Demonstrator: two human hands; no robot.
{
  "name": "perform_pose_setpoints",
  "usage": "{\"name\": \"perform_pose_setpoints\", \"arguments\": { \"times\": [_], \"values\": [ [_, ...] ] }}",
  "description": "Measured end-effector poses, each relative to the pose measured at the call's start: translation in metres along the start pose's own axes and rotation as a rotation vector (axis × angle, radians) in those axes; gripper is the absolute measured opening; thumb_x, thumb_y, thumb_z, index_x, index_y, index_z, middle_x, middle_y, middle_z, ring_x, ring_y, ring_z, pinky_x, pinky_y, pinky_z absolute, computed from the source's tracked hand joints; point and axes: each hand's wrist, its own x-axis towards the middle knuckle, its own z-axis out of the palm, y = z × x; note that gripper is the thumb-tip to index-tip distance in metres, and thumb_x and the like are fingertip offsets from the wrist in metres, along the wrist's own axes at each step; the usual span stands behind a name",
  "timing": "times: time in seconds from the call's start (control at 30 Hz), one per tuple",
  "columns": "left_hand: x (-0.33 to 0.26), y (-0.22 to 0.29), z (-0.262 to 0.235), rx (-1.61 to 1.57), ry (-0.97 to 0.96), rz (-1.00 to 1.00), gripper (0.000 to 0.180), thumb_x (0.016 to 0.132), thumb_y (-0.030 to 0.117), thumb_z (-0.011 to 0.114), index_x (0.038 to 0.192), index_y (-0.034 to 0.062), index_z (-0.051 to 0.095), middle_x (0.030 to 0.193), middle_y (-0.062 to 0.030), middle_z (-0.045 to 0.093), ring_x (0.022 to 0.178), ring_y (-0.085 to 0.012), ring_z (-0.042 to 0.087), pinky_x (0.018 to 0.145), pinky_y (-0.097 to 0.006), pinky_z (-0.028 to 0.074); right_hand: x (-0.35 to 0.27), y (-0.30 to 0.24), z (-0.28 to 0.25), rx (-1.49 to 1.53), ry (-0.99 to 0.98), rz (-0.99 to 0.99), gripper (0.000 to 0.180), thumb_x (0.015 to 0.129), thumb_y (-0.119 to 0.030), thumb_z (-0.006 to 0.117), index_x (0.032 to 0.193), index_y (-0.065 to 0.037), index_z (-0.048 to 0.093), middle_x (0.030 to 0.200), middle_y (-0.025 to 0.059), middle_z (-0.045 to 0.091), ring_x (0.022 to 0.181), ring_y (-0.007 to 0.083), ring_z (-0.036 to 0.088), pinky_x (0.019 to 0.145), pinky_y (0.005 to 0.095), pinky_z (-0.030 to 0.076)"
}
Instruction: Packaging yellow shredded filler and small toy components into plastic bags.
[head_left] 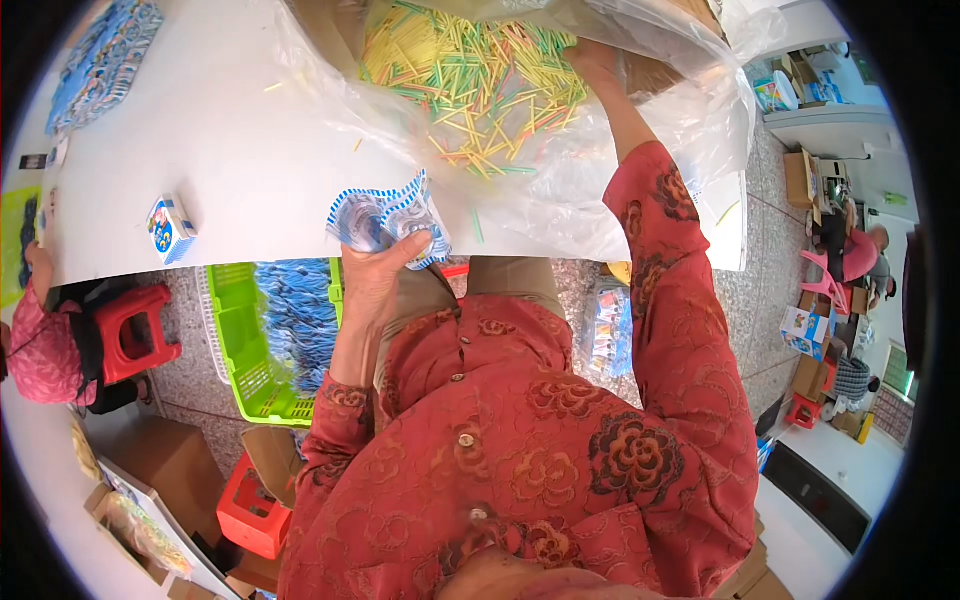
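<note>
Left hand [384, 262] is clamped on a blue-and-white packet [362, 215], thumb on its right side, holding it upright with its mouth spread at the near edge of the white worktop [230, 130]. Right hand [594, 62] reaches to the far side, at the right end of a heap of thin sticks [490, 85] in yellow, green and pink; its fingertips are hidden, so I cannot tell whether they are apart or together. The heap lies in a large sheet of clear plastic [590, 210], which spreads over the worktop toward the near right, with brown cardboard [685, 115] showing under it at the right. A few loose sticks lie outside the heap — one of them pale green, just right of the packet.

On the left of the worktop stands a small blue-and-white box [172, 230], well apart from the left hand. Farther left and far, a pile of blue patterned packs [105, 65] lies flat. Below the near edge, left of the person's lap, sits a bright green crate [243, 365] holding many blue items [298, 320] — left of it stands a red stool [137, 333].
</note>
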Motion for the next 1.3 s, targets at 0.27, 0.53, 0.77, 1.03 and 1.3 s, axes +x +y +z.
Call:
{"name": "perform_pose_setpoints", "arguments": {
  "times": [0.27,0.53,0.77,1.03,1.3],
  "values": [
    [-0.001,0.002,0.006,0.043,0.017,0.012,0.042,0.066,-0.010,0.069,0.103,0.0035,0.054,0.095,-0.0041,0.059,0.086,-0.0131,0.059,0.077,-0.027,0.049,-0.052,-0.063,-0.053,0.861,-0.066,0.232,0.032,0.076,-0.025,0.067,0.097,-0.002,0.060,0.075,0.0067,0.063,0.057,0.0167,0.059,0.054,0.0282,0.046],
    [0.005,0.009,0.021,0.163,-0.032,0.099,0.037,0.066,-0.007,0.071,0.099,0.0018,0.056,0.092,-0.0043,0.061,0.082,-0.0117,0.059,0.073,-0.026,0.049,-0.121,-0.114,-0.029,0.647,0.015,-0.176,0.030,0.073,-0.014,0.064,0.098,0.002,0.059,0.079,0.0209,0.061,0.068,0.0316,0.061,0.061,0.0339,0.048],
    [0.007,0.005,0.022,0.186,-0.056,0.100,0.034,0.067,-0.004,0.072,0.098,0.0001,0.058,0.090,-0.0044,0.062,0.078,-0.0106,0.059,0.071,-0.026,0.049,-0.129,-0.148,-0.133,1.231,-0.293,0.024,0.016,0.080,-0.010,0.063,0.093,-0.002,0.059,0.081,0.0032,0.060,0.064,0.0084,0.052,0.055,0.0231,0.042],
    [0.007,0.000,0.033,0.277,-0.112,0.119,0.028,0.069,-0.001,0.070,0.095,-0.0008,0.061,0.088,-0.0041,0.064,0.075,-0.0084,0.058,0.068,-0.024,0.047,-0.149,-0.179,-0.195,1.562,-0.472,-0.135,0.006,0.083,-0.005,0.059,0.089,-0.004,0.057,0.087,0.0034,0.060,0.063,0.0061,0.049,0.053,0.0204,0.042],
    [0.006,0.000,0.030,0.334,-0.093,0.096,0.034,0.067,-0.004,0.071,0.097,0.0033,0.056,0.088,-0.0028,0.060,0.078,-0.0099,0.058,0.068,-0.025,0.049,-0.164,-0.190,-0.176,1.249,-0.078,-0.472,0.015,0.077,0.003,0.064,0.089,-0.002,0.058,0.089,0.0076,0.061,0.077,0.0137,0.059,0.064,0.0249,0.048]
  ]
}}
